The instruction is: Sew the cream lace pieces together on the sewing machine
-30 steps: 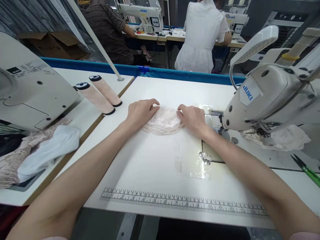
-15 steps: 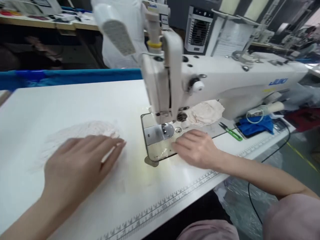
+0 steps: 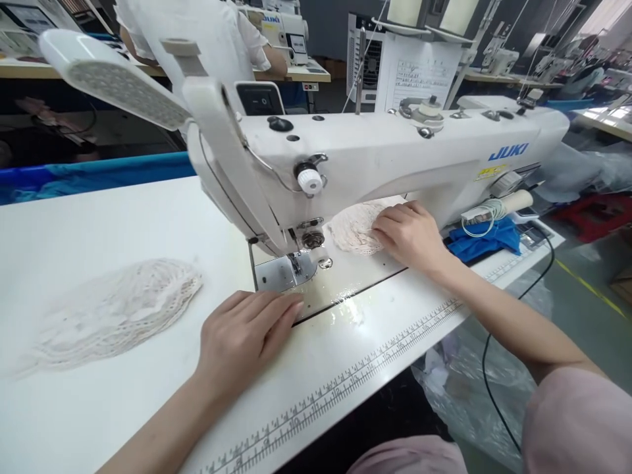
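Observation:
My left hand [image 3: 247, 336] lies palm down on the white table at the front edge of the needle plate [image 3: 276, 273], fingers stretched out and holding nothing. My right hand [image 3: 409, 237] reaches under the arm of the sewing machine [image 3: 365, 151]. Its bent fingers close on the right edge of a pale lace piece [image 3: 353, 227]; the thumb is hidden. A second heap of lace pieces [image 3: 118, 309] lies on the table to the left of my left hand. The presser foot [image 3: 295, 262] has no fabric visible beneath it.
Blue cloth [image 3: 486, 240] and a thread cone [image 3: 516, 203] lie right of my right hand. A printed ruler [image 3: 355, 388] runs along the table's front edge. Another person [image 3: 197, 52] sits beyond the machine. A black cable [image 3: 486, 368] hangs at the right.
My left hand has left the lace heap and moved right to the needle plate. My right hand has moved back and right onto the lace under the machine arm. The green snips no longer show.

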Available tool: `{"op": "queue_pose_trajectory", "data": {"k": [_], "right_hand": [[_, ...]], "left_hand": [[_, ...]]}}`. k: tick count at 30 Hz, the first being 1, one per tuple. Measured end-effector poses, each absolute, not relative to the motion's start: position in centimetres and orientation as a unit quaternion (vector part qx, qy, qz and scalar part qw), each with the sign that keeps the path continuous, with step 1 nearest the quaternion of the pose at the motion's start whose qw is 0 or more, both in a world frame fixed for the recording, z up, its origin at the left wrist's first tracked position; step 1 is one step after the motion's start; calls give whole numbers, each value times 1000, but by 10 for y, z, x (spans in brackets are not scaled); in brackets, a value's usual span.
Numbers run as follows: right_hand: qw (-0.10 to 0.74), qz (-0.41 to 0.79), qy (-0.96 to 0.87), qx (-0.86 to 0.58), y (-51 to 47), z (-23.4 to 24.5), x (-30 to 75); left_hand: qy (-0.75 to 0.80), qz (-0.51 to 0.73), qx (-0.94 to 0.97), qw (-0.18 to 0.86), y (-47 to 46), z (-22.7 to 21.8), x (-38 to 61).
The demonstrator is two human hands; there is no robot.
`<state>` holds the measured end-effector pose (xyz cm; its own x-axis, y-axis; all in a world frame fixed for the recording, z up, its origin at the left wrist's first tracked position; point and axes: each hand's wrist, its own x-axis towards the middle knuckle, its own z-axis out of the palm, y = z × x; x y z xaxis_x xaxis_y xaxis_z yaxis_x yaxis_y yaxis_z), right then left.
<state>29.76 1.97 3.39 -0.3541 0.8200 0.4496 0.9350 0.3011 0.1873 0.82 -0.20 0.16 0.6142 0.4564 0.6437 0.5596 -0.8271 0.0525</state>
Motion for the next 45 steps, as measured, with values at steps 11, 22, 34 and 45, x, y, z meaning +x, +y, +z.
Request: {"op": "queue_pose_trajectory", "data": {"k": [11, 22, 34, 45], "right_hand": [[230, -36, -798, -557, 2, 50, 285], [356, 747, -363, -428, -67, 33, 234], [202, 474, -695, -502, -43, 47, 237], [184, 552, -710, -396, 5, 29, 211]], "left_hand": [[-276, -362, -882, 123, -1, 0, 10], [-288, -296, -813, -411, -16, 10, -2], [-426, -249, -717, -492, -23, 24, 11], [-441, -190, -812, -332, -4, 33, 1]]}}
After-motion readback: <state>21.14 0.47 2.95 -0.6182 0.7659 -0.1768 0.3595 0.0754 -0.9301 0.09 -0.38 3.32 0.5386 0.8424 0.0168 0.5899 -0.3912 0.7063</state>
